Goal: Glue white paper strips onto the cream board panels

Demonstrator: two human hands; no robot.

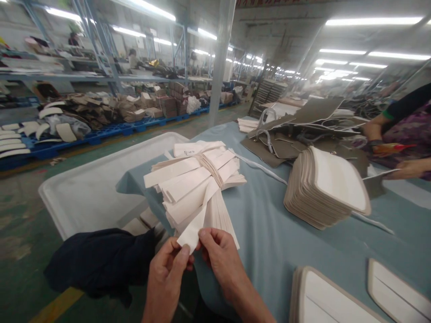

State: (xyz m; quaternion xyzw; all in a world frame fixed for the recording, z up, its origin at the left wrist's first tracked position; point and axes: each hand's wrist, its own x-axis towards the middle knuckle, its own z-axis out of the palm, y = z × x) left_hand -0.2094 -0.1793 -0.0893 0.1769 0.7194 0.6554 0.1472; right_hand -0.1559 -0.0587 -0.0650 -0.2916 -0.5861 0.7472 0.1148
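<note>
Cream strip [191,234], near end pinched between the thumbs and forefingers of both hands at the table's near edge. Left hand [167,279] closed on the strip's lower left corner, thumb over its face; right hand [222,260] closed on the right edge of the same end, fingertips [204,233] just touching the material. Long, flat, pale strip, running up and away from the grip into the tied bundle [198,184], so that only its near end lies between the fingers.

Bundle of like strips fanned out on the blue-grey table cover [266,233], bound across its middle by a tan band [212,168]; strip ends splayed toward the left and toward the hands. Whether the held strip passes under the band, not clear from this angle.

Right of the bundle, well apart: stack of rounded cream panels [325,188] with tan edging, leaning slightly. Further panels [332,298] flat at the lower right corner. Beyond the stack, grey cut pieces [286,143] heaped on the table.

Left of the table, white tray [87,197]; dark cloth [101,262] below it, just beside the left hand.

Far right, a co-worker's forearm and hand [409,168] over the table's far side.
</note>
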